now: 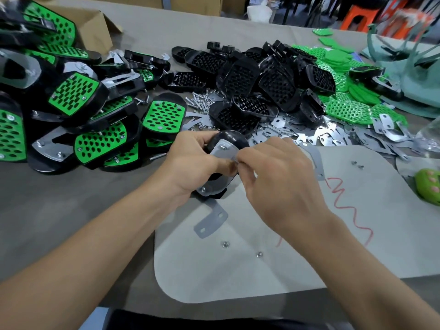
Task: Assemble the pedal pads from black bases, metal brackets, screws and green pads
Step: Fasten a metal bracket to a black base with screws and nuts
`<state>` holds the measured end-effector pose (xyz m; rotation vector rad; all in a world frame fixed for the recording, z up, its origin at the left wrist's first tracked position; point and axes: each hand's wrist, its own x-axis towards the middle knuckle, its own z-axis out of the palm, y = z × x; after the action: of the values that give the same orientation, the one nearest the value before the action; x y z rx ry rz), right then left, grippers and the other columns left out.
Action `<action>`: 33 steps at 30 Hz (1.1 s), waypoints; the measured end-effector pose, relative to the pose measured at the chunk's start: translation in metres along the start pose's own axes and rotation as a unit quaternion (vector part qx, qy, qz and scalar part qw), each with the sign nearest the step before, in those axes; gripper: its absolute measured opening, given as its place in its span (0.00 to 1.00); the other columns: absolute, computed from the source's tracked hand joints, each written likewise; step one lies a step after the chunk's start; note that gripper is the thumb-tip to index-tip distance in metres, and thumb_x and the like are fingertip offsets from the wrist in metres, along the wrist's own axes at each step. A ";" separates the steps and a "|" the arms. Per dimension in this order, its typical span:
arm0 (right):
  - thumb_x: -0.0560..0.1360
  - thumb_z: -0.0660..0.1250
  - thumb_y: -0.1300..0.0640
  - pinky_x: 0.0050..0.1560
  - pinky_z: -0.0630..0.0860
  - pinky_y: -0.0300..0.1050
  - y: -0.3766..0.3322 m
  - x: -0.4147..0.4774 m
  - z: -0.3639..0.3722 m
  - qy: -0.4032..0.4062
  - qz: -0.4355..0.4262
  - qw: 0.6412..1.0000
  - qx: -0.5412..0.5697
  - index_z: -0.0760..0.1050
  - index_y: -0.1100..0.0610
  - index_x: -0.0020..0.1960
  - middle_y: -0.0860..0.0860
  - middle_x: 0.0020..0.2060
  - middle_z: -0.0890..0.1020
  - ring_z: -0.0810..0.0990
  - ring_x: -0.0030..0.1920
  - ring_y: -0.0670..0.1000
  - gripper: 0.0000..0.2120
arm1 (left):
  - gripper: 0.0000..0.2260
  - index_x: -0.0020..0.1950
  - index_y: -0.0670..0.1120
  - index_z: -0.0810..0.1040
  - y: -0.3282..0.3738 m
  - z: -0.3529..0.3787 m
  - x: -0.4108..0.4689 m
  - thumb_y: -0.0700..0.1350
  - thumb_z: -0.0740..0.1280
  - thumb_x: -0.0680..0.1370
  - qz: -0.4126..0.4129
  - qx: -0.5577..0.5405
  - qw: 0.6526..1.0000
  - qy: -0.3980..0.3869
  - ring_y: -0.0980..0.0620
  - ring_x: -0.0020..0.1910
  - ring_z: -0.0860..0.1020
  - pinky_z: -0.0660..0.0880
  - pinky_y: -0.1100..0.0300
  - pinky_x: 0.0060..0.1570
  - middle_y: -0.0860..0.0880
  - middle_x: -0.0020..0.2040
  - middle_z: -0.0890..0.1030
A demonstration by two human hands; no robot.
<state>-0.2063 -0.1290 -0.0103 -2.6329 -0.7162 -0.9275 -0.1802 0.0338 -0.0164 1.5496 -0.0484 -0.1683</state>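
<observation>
black base (228, 139), centre frame, gripped underside-up by the left hand (190, 163) so the right hand (273, 172) can pinch at its metal bracket (221, 151), apparently fastening.

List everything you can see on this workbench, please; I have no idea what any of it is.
finished pedal pads: many, black and green, piled left
black bases: many, black, heaped centre back
green pads: many, green, heaped right back
metal brackets: many, silver, strewn before the bases
screws: small heap, silver, between piles
loose brackets: two, silver, on the mat
nuts: four, silver, on the mat
mat: one, pale grey, red scribble, front
cardboard box: one, brown, back left
held base: one, black, fitted bracket on it
left hand: grips held base
right hand: pinches fitted bracket
</observation>
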 end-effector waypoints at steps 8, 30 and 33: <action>0.76 0.43 0.70 0.40 0.68 0.53 -0.010 -0.003 0.007 0.056 -0.086 0.992 -0.071 0.73 0.60 0.36 0.55 0.30 0.70 0.69 0.33 0.57 0.22 | 0.15 0.47 0.36 0.84 -0.003 0.004 -0.004 0.33 0.75 0.60 -0.012 -0.028 0.999 0.040 0.48 0.38 0.74 0.70 0.50 0.40 0.42 0.40 0.78; 0.70 0.70 0.65 0.43 0.68 0.50 -0.029 0.025 0.037 0.081 0.137 0.987 0.009 0.75 0.58 0.39 0.50 0.26 0.76 0.74 0.30 0.57 0.05 | 0.18 0.49 0.52 0.86 -0.009 -0.003 0.006 0.38 0.74 0.61 0.106 0.094 0.970 0.199 0.44 0.38 0.81 0.80 0.37 0.42 0.45 0.41 0.86; 0.67 0.67 0.65 0.43 0.63 0.50 -0.029 0.027 0.035 0.074 0.132 0.988 -0.029 0.74 0.57 0.37 0.50 0.24 0.73 0.70 0.28 0.57 0.04 | 0.18 0.49 0.53 0.85 -0.010 -0.003 0.007 0.38 0.75 0.61 0.124 0.121 0.964 0.200 0.39 0.42 0.83 0.81 0.41 0.43 0.48 0.41 0.86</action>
<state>-0.1849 -0.0810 -0.0174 -2.5911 -0.3001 -1.0618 -0.1741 0.0353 -0.0272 1.7800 0.0589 0.3630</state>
